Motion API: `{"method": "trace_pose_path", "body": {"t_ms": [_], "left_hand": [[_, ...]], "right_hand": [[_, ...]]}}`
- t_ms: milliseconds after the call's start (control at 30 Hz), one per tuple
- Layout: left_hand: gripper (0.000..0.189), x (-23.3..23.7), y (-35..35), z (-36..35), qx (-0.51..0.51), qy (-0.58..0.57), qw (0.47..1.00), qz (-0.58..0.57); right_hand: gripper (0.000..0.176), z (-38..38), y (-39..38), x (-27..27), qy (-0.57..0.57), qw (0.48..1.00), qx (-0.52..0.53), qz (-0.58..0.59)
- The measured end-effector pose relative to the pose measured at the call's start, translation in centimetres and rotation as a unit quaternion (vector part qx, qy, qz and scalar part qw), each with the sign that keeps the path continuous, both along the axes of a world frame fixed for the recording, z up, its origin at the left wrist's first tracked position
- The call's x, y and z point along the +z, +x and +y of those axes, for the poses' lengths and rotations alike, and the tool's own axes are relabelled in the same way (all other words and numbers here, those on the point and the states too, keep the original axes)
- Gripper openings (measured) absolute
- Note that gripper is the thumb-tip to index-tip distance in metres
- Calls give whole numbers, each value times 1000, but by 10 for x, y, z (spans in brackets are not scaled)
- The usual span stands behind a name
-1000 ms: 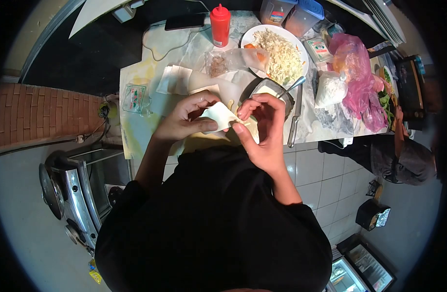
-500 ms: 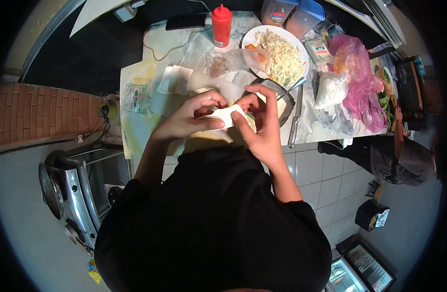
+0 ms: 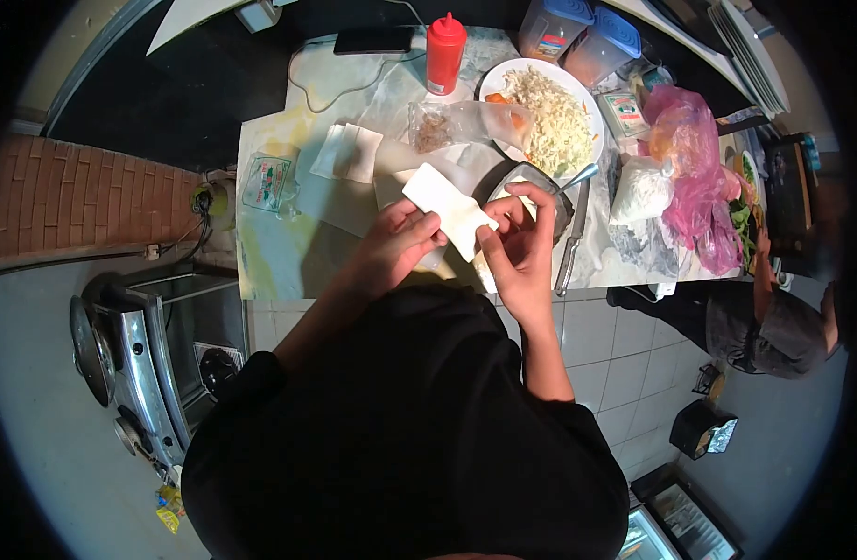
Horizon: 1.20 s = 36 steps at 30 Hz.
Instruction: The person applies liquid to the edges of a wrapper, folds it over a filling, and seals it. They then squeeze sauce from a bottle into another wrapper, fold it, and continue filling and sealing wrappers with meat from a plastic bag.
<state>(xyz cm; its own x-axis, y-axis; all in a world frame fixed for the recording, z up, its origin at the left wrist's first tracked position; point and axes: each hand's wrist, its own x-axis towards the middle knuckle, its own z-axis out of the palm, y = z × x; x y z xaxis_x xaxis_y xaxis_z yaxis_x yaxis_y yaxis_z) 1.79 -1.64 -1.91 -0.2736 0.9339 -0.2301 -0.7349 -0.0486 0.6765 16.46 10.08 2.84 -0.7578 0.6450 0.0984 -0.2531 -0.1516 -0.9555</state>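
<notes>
Pinching a pale, smooth, oblong sheet (image 3: 446, 206), left hand (image 3: 397, 245) and right hand (image 3: 522, 245), each grip narrow on its edge

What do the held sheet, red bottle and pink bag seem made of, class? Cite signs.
Sheet: perhaps matte dough; pale, no shine, irregular edge. Bottle: probably smooth plastic; even colour, pointed nozzle. Bag: likely thin, shiny plastic; crinkled, partly see-through.

A plain black top (image 3: 410, 429) fills the lower middle of the frame, loose, with faint folds near its upper edge. Its sleeves (image 3: 592, 429), equally black, stop short, leaving forearms (image 3: 543, 359) and hands (image 3: 522, 257) bare.
</notes>
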Motion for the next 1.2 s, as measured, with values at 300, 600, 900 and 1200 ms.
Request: {"method": "trace_pose_path", "body": {"t_ms": [300,600,900,1200], "left_hand": [[40,17,12,8,23,-11,998,-64],[44,19,-14,-1,-57,-45,995,65],[54,29,-50,-16,-146,7,974,175],[67,0,-58,-13,-88,5,972,220]], "right_hand": [[50,-1,9,-7,54,996,15,-70],[33,23,27,-21,128,975,-76,-164],[47,36,42,-49,371,846,-106,-368],[52,44,117,-104,349,802,-231,-426]]}}
